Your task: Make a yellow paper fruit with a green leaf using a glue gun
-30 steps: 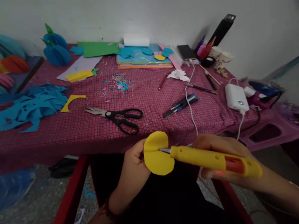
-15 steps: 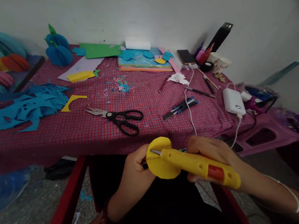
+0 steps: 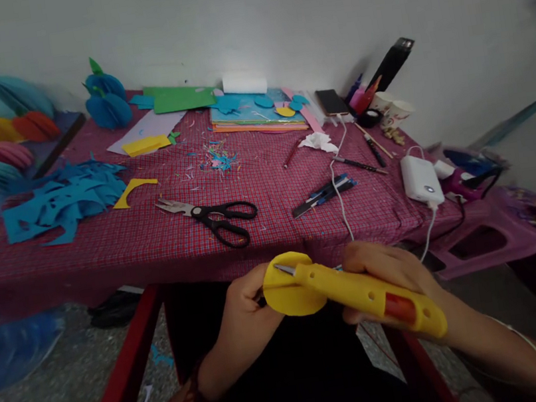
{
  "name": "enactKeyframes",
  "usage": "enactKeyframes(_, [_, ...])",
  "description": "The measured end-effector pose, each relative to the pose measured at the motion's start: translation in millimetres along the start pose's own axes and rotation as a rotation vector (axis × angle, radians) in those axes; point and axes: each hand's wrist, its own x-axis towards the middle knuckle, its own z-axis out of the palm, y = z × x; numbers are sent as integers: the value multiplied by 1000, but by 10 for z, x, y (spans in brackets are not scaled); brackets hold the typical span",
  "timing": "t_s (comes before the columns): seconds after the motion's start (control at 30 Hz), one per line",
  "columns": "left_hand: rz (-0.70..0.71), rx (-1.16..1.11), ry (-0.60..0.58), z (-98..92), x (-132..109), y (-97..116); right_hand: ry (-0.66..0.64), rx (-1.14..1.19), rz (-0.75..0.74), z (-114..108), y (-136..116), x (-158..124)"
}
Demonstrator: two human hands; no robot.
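Pinched at its left edge by my left hand, a round piece of yellow paper with a crease across it is held in front of the table. My right hand is wrapped round a yellow glue gun with a red window in its side. The gun's metal tip lies over the upper part of the paper disc; whether it touches cannot be made out. Past my hands, black-handled scissors lie partly spread on the checked tablecloth.
Blue paper offcuts are heaped at left, near folded paper pumpkins. A box cutter, a white cable and a white power bank lie at right. Paper sheets and a phone are along the wall.
The glue gun's tip has shifted slightly right and up along the paper disc, and the disc is tilted a little more. My left hand keeps its pinch. The view has moved slightly.
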Motion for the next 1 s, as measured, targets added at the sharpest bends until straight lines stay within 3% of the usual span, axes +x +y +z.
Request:
enactKeyframes(0.2, [-3, -44, 67, -2, -10, 22, 110, -47, -24, -66, -74, 21])
enactKeyframes(0.57, [65, -48, 172, -27, -19, -30, 143, -32, 13, -68, -51, -89])
enactKeyframes(0.83, [52, 77, 127, 1, -25, -37, 85, -5, -53, 31, 19, -65])
enactKeyframes(1.0, [200, 189, 104, -10, -22, 20, 53, 16, -88, 80, 10, 6])
